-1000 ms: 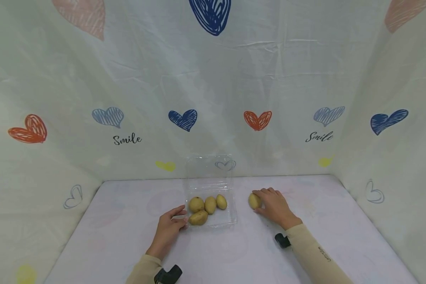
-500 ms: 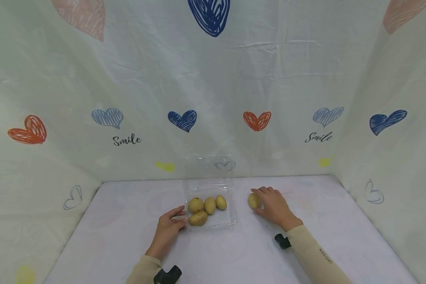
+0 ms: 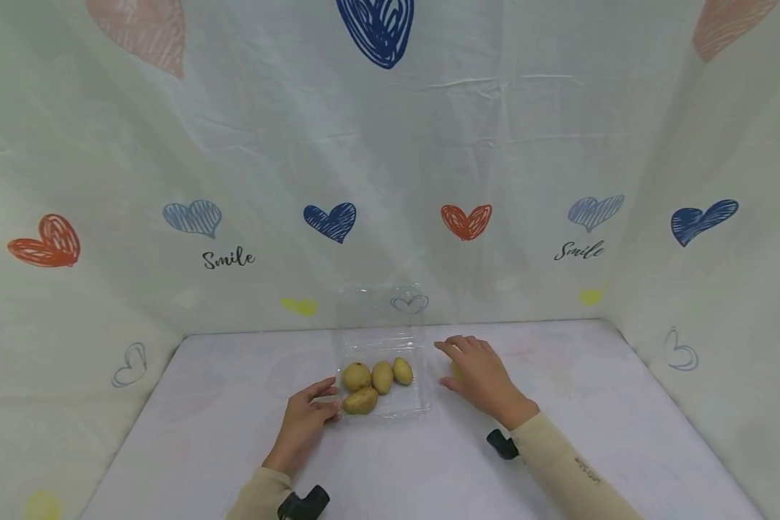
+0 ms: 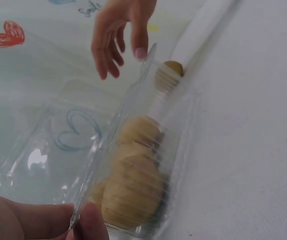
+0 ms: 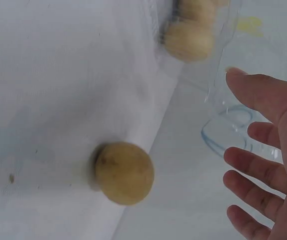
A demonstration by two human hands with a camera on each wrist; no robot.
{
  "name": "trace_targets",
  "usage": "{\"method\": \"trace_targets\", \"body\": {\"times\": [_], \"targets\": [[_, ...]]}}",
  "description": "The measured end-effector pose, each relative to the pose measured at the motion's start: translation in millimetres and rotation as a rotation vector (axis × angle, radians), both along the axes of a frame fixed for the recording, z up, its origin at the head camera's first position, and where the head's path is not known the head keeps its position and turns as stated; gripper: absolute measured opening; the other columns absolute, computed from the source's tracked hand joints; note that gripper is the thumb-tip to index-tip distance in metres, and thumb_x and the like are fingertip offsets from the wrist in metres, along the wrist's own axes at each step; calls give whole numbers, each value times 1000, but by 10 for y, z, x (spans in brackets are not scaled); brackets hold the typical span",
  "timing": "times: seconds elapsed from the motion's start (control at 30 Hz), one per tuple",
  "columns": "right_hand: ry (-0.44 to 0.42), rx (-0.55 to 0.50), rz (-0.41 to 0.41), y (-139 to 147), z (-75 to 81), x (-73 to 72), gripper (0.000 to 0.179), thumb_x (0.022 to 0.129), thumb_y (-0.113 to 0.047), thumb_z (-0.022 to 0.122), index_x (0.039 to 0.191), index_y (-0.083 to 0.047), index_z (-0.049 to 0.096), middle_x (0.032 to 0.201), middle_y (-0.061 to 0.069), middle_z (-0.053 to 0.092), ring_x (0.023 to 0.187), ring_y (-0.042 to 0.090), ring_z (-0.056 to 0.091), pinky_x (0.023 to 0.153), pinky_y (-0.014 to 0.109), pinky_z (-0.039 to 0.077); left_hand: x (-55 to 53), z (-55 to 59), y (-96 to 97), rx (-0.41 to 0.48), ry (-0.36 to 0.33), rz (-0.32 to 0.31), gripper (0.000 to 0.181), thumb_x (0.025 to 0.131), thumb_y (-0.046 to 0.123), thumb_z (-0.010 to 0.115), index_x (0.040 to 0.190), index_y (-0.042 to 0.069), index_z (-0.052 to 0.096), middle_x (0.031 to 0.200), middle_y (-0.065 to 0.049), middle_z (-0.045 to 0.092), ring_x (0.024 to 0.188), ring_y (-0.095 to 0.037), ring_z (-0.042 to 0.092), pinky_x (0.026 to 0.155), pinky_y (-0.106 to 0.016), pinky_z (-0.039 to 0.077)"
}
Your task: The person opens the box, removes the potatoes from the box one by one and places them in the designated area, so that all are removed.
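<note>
My left hand [image 3: 302,426] pinches the left rim of a clear plastic clamshell box [image 3: 406,406] between thumb and fingers; the left wrist view shows that rim between the fingertips. Several yellowish-brown potatoes lie in the box, among them a round potato [image 3: 357,376] at the back left and a longer potato [image 3: 360,401] in front of it. Right of the box, one more potato [image 5: 125,173] sits on the table by itself. My right hand [image 3: 484,379] is over that potato, mostly hiding it in the head view. Its fingers are spread and hold nothing.
The box's transparent lid [image 3: 370,310] stands raised at the back, against a white curtain [image 3: 526,274] printed with hearts. A white cloth covers the table [image 3: 422,469]. Dark wrist cameras [image 3: 304,503] sit below both hands, over beige sleeves.
My right hand has let go of the potato and shifted left above it, fingers opening. That potato remains on the table. My left hand keeps its place on the box.
</note>
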State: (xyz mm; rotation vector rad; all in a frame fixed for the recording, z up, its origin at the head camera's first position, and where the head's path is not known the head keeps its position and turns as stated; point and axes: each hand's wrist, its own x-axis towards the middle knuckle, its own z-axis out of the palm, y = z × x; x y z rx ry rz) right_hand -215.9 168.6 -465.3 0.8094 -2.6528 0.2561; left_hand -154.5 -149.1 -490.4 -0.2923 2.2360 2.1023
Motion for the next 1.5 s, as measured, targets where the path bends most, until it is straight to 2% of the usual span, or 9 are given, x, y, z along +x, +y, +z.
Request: {"method": "trace_targets", "body": {"times": [0.5,0.8,1.17,1.5], "targets": [[35,81,97,-355,25,62,62,83,-33,92,136,-11,67,130,8,67,121,29,63,108,47,52,0,17,-21,-24,-8,-10,50,96,-12,64,145,-15,52,133,-30,58,86,-18,65,73,-25,61],[63,107,133,-485,0,13,62,82,-31,94,135,-12,68,129,7,68,120,28,63,106,45,52,4,32,-29,-31,-18,-2,50,97,-12,64,145,-14,52,132,-29,59,86,-17,65,73,-24,60],[12,157,118,-609,-41,-19,54,84,-30,92,129,-15,68,124,7,68,118,28,63,107,45,51,-1,21,-30,-36,-12,-6,51,97,-10,66,145,-14,52,133,-29,59,86,-16,65,72,-24,60],[6,195,104,-674,-41,-13,49,84,-31,92,125,-15,71,119,5,69,115,27,63,105,43,51,-13,-10,-20,-29,-2,-6,51,96,-12,65,145,-16,51,133,-31,59,84,-14,65,71,-23,60]]}}
